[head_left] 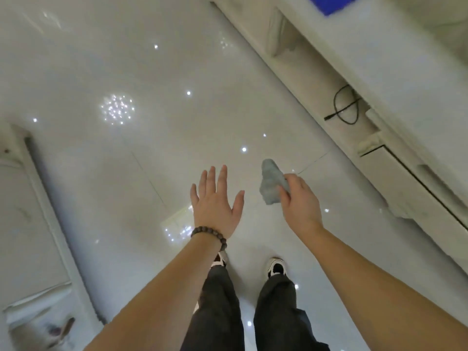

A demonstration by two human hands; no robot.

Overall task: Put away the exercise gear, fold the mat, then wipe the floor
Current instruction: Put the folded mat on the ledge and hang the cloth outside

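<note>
I stand on a glossy white tiled floor (141, 79) that mirrors the ceiling lights. My right hand (300, 201) grips a crumpled light blue-grey cloth (272, 184), held in the air above the floor. My left hand (217, 203), with a dark bead bracelet at the wrist, is stretched out flat with fingers spread and holds nothing. A blue object (326, 3), perhaps the mat, shows at the top edge on the white cabinet; only a corner of it is in view.
A long low white cabinet (379, 79) runs along the right side, with a black cable (345, 107) in an open shelf. A white piece of furniture (27, 224) stands at the left. My feet in black and white shoes (276, 268) are below the hands.
</note>
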